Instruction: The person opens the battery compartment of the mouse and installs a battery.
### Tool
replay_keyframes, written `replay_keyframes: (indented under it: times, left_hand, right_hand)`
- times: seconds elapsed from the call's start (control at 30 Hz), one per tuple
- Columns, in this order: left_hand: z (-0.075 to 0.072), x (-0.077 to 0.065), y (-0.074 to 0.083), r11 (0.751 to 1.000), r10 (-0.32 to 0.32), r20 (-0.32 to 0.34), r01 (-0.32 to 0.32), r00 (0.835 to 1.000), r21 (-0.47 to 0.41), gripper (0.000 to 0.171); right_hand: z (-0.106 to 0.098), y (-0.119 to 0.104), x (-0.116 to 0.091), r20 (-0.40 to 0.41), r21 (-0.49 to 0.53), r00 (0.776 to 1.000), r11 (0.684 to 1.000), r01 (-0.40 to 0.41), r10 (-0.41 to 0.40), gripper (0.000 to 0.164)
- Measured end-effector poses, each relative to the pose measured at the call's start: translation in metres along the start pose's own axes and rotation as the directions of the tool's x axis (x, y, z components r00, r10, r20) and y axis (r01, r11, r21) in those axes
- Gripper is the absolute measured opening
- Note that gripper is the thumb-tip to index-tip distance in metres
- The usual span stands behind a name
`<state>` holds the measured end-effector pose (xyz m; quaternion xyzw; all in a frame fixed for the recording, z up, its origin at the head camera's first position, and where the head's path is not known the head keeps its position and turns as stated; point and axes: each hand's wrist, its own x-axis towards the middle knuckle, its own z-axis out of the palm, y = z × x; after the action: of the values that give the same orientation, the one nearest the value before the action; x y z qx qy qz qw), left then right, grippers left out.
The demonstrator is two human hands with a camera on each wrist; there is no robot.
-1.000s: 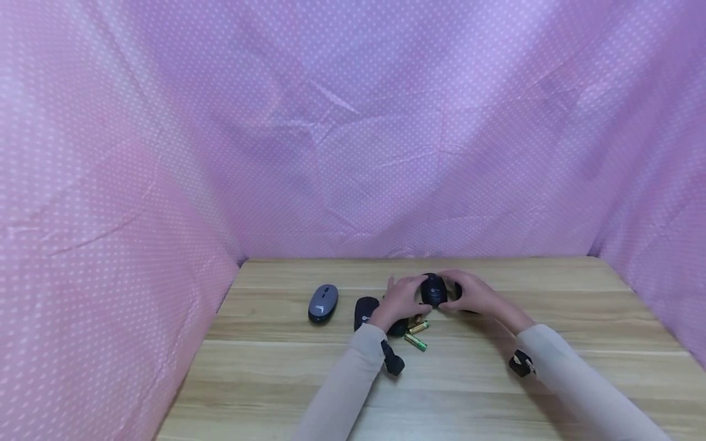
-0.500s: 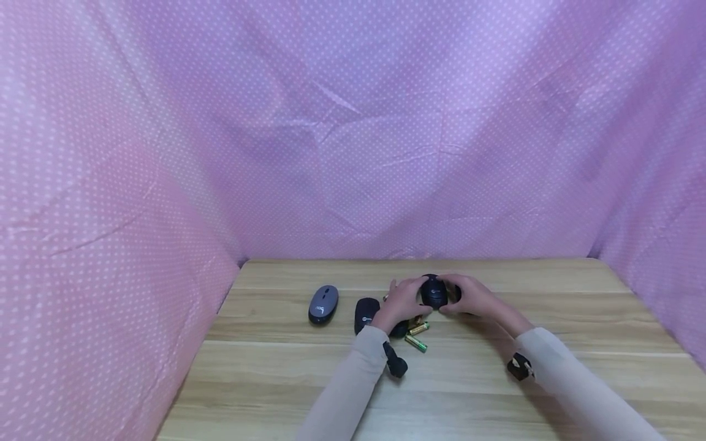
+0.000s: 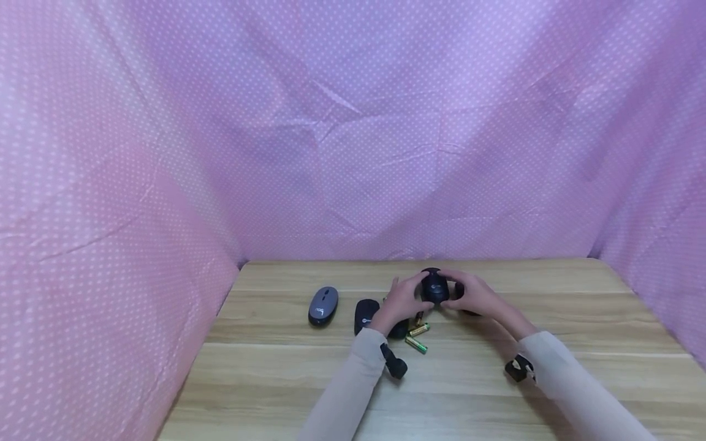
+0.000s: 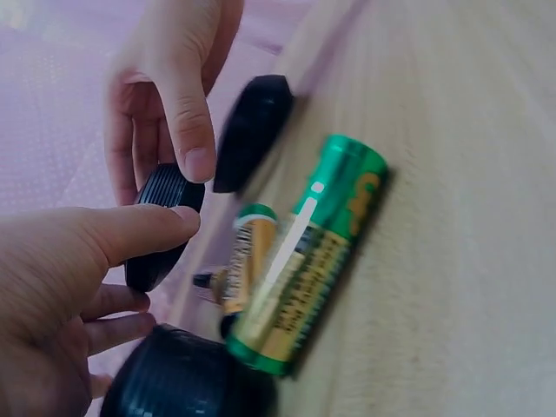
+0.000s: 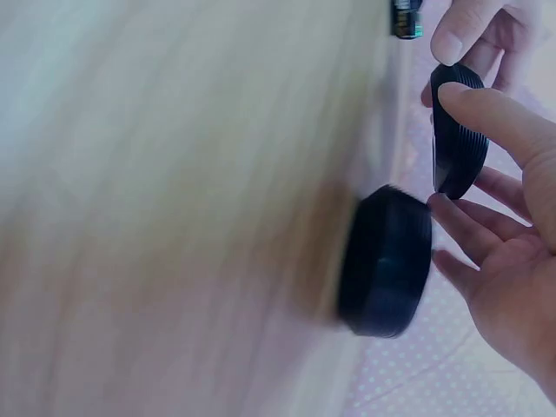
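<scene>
A black computer mouse (image 3: 435, 287) is held between both hands near the back of the table. My left hand (image 3: 404, 304) pinches its left side, thumb in front and fingers behind. On its opposite side, my right hand (image 3: 471, 295) grips it the same way. In the left wrist view the mouse (image 4: 161, 234) is tilted off the tabletop, with both thumbs on its near end. Below the left hand lie a green-and-gold battery (image 4: 308, 261) and a second battery (image 4: 248, 252). The right wrist view shows another black mouse (image 5: 387, 261) beside the right hand.
A grey mouse (image 3: 323, 305) lies at the left of the wooden table (image 3: 265, 380). Next to the left wrist is a black mouse (image 3: 366, 314), with another dark mouse (image 3: 398, 330) partly under that hand. A pink dotted cloth (image 3: 353, 153) hangs behind and at the sides.
Both hands keep hold of the mouse. It has shifted slightly up and away, tilting a little. The other mice and the batteries stay in place.
</scene>
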<state>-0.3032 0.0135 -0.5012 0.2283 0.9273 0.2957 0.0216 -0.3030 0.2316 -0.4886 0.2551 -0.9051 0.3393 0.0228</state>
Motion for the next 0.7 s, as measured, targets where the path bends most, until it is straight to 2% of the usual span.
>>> replay_keyframes:
  times: [0.17, 0.37, 0.43, 0.57, 0.7]
  left_hand:
    - [-0.011, -0.005, 0.002, 0.997, 0.037, -0.054, -0.041, 0.998, -0.067, 0.076]
    - [-0.025, -0.012, 0.003, 0.994, 0.031, -0.114, -0.043, 0.993, -0.101, 0.073]
    - [-0.031, -0.015, 0.003, 0.991, 0.054, -0.146, -0.071, 0.988, -0.113, 0.069]
    - [-0.042, -0.021, 0.002, 0.979, 0.105, -0.198, -0.136, 0.975, -0.150, 0.065]
    - [-0.053, -0.027, 0.002, 0.968, 0.126, -0.241, -0.172, 0.962, -0.181, 0.062]
  right_hand:
    - [-0.005, -0.008, 0.001, -0.042, 0.014, 0.998, 0.999, 0.047, -0.047, 0.071]
    - [-0.008, -0.020, 0.004, -0.106, 0.047, 0.983, 0.987, 0.152, -0.147, 0.067]
    - [-0.008, -0.025, 0.005, -0.109, 0.084, 0.984, 0.985, 0.153, -0.144, 0.065]
    - [-0.010, -0.037, 0.005, -0.097, 0.170, 0.991, 0.980, 0.104, -0.088, 0.063]
    - [-0.010, -0.048, 0.007, -0.112, 0.241, 0.992, 0.967, 0.084, -0.059, 0.062]
